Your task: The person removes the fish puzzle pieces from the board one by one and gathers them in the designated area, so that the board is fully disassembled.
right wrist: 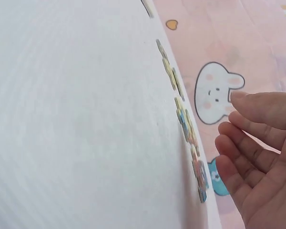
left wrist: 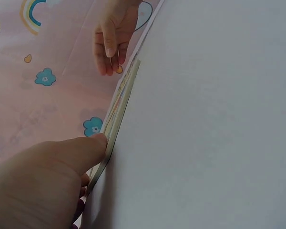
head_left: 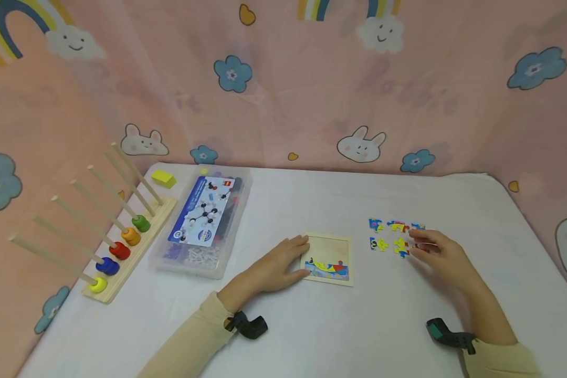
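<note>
Left arm: beige sleeve (head_left: 189, 338), comes in from near edge, slants forward and to the right; dark wrist camera (head_left: 248, 325) strapped at the cuff.
Left hand (head_left: 275, 269): palm down, laid flat at left side of puzzle board (head_left: 328, 245). Thumb spread off from the rest.
Left fingers: straight, relaxed, tips on the board's upper left edge; thumb on the lower left rim, steadying touch, no curl round it that I can see.
Right arm: comes in from near right, angled forward and inward, wrist raised off the table (head_left: 283, 336).
Right hand (head_left: 446, 260): held just above the right end of the loose pieces (head_left: 400, 245), palm turned inward.
Right fingers: loosely bent, thumb apart, nothing between them; right wrist view shows a gap to the pieces.
Puzzle board: lies flat, middle of table, square wooden frame. Fitted pieces (head_left: 328, 270) fill the bottom strip; bare wood above.
Loose pieces: two short rows, right of board, red, yellow, blue; right end partly hidden by hand.
Far left: peg stand (head_left: 142, 241), coloured beads on five pegs.
Between stand and board: clear plastic case (head_left: 189, 269), labelled lid; yellow block (head_left: 163, 178) near its far left corner.
</note>
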Motion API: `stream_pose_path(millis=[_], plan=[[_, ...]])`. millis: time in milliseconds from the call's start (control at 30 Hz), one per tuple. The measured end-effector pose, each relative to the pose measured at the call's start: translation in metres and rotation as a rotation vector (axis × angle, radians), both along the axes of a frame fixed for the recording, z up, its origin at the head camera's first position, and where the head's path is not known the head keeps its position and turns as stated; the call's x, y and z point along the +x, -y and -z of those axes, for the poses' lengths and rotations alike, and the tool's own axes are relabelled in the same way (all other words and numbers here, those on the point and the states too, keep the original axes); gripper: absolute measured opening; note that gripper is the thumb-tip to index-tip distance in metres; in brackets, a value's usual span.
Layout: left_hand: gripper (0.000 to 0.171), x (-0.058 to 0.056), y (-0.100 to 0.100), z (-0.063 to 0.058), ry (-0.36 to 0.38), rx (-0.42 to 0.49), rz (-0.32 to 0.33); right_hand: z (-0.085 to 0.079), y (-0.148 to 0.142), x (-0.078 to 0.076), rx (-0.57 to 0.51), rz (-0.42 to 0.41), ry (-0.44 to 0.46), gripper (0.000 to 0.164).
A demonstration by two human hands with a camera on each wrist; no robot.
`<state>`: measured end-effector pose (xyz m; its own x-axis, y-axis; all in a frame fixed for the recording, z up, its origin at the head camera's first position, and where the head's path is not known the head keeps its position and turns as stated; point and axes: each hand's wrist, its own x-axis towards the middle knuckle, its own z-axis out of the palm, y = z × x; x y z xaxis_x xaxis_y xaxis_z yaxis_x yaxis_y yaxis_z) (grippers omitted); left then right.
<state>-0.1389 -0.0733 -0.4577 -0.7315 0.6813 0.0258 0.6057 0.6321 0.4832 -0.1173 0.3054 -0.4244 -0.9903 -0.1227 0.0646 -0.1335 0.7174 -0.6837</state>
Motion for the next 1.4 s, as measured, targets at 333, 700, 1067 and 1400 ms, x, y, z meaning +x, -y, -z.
stream_pose_path(millis=[333, 700, 1067, 1400], plan=[[0.06, 0.016, 0.008, 0.003, -0.06, 0.023, 0.013, -0.011, 0.044, -0.002, 0.0, -0.105, 0.025, 0.042], [0.059, 0.016, 0.009, 0.005, -0.066, 0.036, -0.002, -0.005, 0.098, 0.001, -0.08, -0.225, 0.089, 0.043], [0.058, 0.017, 0.008, 0.001, -0.047, 0.032, -0.001, 0.003, 0.139, 0.002, -0.136, -0.325, 0.135, 0.042], [0.058, 0.017, 0.009, 0.001, -0.051, 0.045, 0.006, 0.012, 0.161, 0.006, -0.135, -0.395, 0.115, 0.041]])
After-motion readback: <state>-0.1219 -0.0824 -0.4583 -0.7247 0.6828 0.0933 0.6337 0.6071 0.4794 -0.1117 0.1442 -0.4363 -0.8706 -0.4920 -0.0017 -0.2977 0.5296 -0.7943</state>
